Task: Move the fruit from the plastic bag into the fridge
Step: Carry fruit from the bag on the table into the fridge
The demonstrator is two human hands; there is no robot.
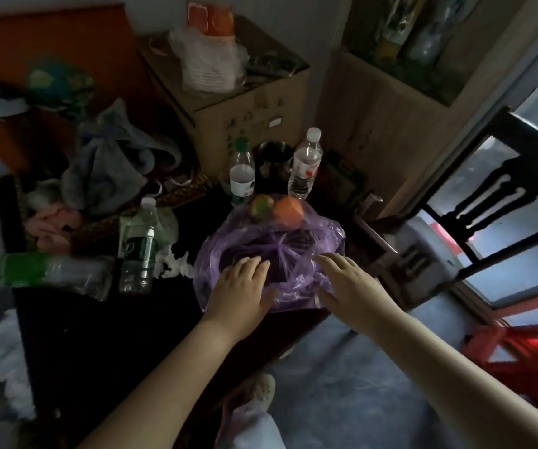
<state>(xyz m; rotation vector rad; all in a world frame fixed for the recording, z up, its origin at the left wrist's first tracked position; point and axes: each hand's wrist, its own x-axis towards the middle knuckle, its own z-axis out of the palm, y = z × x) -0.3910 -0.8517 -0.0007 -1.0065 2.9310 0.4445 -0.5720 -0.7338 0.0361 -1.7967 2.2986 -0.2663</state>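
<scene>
Table (115, 335), dark, carries the purple plastic bag (293, 241) near its right edge. My left hand (241, 286) lies flat on the bag's near side, fingers straight, gripping nothing. My right hand (348, 286) is likewise relaxed, at its right edge. Orange (288, 210) and green fruit (261, 205) sit side by side at the bag's far end.

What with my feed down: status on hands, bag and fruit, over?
Left hand and right hand open, fingers over purple plastic bag. Green fruit and orange fruit at bag's far end, untouched. Water bottles stand close behind them.
</scene>
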